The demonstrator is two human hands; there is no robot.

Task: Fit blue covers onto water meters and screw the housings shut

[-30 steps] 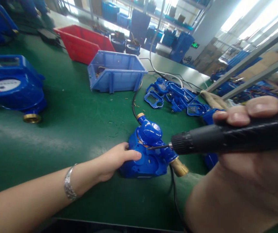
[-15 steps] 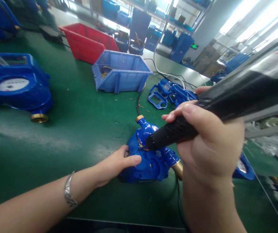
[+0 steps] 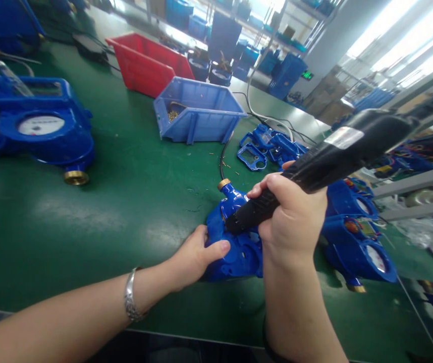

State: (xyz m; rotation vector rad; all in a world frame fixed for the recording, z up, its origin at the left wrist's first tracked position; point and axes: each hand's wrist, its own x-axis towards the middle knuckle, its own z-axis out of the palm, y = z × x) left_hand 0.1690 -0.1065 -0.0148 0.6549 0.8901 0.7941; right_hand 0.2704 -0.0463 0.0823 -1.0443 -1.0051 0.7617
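Note:
A blue water meter [image 3: 235, 254] with a brass threaded end lies on the green bench in front of me. My left hand [image 3: 197, 257] grips its near left side, thumb on top and fingers round the edge. My right hand [image 3: 295, 217] is wrapped round a black electric screwdriver [image 3: 330, 156], which slants down to the left. Its nose meets the meter's blue housing; the bit and whatever it touches are hidden.
A light blue bin [image 3: 205, 121] with small brass screws and a red bin [image 3: 148, 63] stand behind. Blue plastic frames [image 3: 254, 156] lie near loose screws. Other meters sit at left [image 3: 42, 126] and right [image 3: 368, 252]. A metal rail [image 3: 421, 176] runs along the right.
The screwdriver's nose has come down onto the housing, and my right hand is lower and further left. My left hand still holds the meter. The whole view has shifted slightly.

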